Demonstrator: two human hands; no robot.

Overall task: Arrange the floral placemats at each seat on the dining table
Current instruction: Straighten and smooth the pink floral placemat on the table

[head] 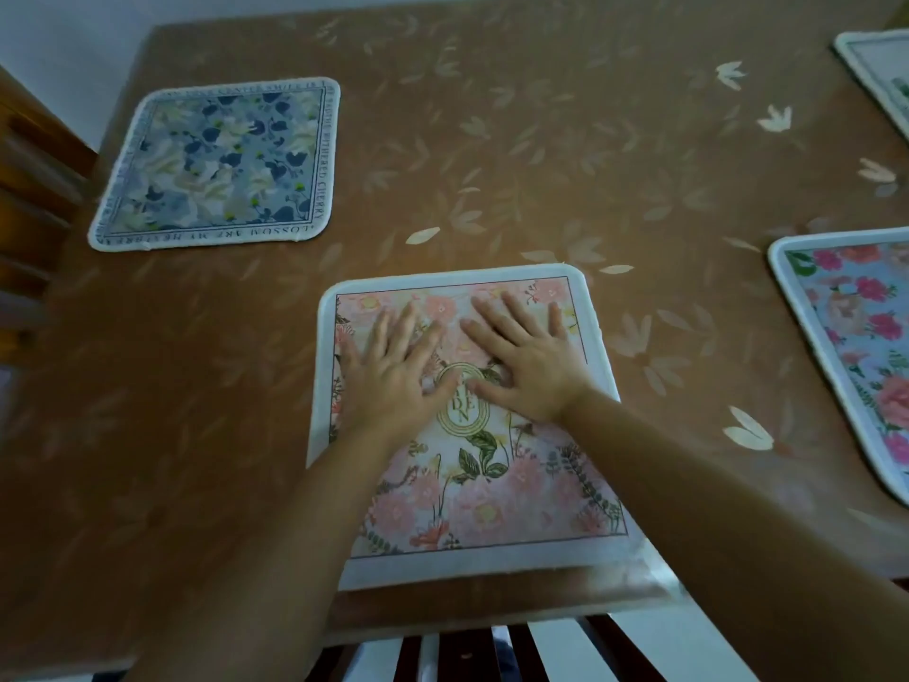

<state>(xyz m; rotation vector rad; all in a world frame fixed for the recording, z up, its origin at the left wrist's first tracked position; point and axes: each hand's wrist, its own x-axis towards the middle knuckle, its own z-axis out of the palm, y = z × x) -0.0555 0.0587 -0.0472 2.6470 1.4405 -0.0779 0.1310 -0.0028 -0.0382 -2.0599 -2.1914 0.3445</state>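
Observation:
A pink floral placemat [492,494] with a white border lies at the near edge of the dining table [492,140]. My left hand [398,371] and my right hand [526,361] both press flat on its far half, fingers straight and spread, thumbs almost meeting over a gold oval emblem. A blue floral placemat [221,164] lies flat at the far left. A placemat with red and pink roses [861,347] sits at the right edge, partly cut off. The corner of another white-edged placemat [880,66] shows at the far right.
The table wears a brown cloth with pale leaf prints. A wooden chair back [34,199] stands at the left side. The slats of another chair [492,652] show just below the table's near edge.

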